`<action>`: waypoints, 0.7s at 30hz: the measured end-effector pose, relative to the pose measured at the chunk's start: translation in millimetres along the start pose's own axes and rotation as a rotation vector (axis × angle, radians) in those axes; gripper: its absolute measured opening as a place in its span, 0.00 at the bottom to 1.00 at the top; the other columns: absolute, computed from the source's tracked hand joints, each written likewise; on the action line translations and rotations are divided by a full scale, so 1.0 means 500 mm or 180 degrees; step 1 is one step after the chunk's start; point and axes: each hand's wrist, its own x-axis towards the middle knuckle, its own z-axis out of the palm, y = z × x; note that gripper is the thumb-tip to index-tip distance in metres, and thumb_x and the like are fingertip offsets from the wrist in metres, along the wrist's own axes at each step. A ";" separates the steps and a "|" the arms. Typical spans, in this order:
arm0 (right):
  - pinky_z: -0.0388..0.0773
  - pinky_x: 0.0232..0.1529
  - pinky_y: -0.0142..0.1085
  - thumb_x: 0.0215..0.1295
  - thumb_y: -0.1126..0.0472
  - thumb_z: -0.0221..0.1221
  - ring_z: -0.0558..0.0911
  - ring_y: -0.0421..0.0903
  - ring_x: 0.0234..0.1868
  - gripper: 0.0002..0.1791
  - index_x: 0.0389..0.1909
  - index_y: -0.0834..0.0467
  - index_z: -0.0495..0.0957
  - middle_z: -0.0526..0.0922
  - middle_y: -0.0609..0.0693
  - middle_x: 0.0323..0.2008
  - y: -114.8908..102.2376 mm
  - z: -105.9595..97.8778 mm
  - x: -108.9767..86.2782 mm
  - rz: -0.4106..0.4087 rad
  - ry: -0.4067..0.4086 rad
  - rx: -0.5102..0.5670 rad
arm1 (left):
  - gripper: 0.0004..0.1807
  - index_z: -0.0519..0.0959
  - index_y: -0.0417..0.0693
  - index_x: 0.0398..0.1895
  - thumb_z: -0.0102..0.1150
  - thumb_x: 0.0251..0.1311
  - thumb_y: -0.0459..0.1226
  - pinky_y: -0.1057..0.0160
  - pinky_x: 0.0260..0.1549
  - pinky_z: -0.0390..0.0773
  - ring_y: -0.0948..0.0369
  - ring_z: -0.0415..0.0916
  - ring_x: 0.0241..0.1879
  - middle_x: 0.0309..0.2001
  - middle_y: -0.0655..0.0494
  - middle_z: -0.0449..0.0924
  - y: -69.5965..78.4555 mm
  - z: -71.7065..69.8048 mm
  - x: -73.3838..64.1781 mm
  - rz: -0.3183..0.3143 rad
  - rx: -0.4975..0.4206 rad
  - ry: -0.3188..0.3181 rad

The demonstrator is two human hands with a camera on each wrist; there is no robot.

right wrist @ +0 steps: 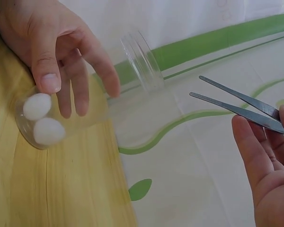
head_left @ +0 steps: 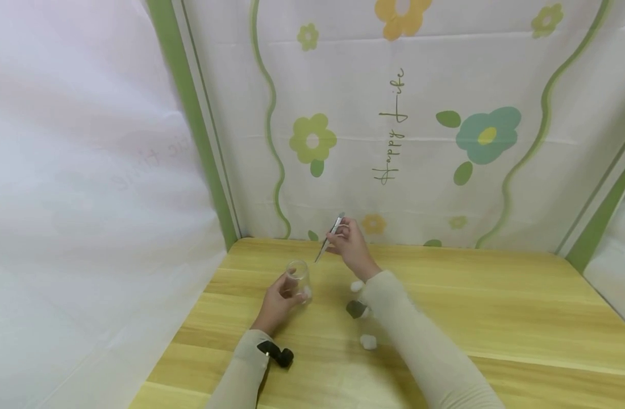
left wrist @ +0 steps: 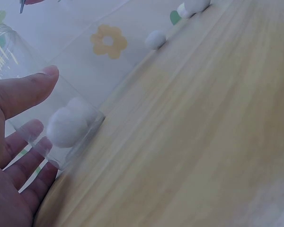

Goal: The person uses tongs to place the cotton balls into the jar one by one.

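Left hand round a clear jar, right hand pinching tweezers

In the lower middle of the head view, the left hand [head_left: 278,307] holds a clear jar [head_left: 302,278] upright, its base down at the table [head_left: 496,307]. That grip spans the jar's width, thumb on one side and fingers on the other. Two white balls [right wrist: 49,131] lie at the bottom of the jar, seen at the left of the right wrist view.

Just right of centre in the head view, the right hand [head_left: 349,244] pinches tweezers [right wrist: 248,113]. Its grip is closed down to their thin width, thumb against fingers. The tweezer tips stand apart with only air between them, near the jar's mouth and slanting down toward it.

Three loose balls [head_left: 369,342] lie on the table beside the right sleeve [head_left: 425,346]. A black gadget [head_left: 276,353] sits at the left cuff, lower middle of the frame. Behind the table hangs a white curtain [head_left: 343,85] with printed flowers, filling the upper part of the head view
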 end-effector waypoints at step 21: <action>0.81 0.46 0.46 0.69 0.66 0.58 0.77 0.66 0.50 0.26 0.62 0.63 0.57 0.73 0.67 0.47 -0.013 -0.049 -0.019 -0.0028 -0.0029 -0.0084 | 0.40 0.67 0.46 0.69 0.74 0.52 0.39 0.49 0.55 0.73 0.51 0.74 0.53 0.51 0.48 0.78 0.004 0.002 -0.003 0.0068 0.0028 -0.0012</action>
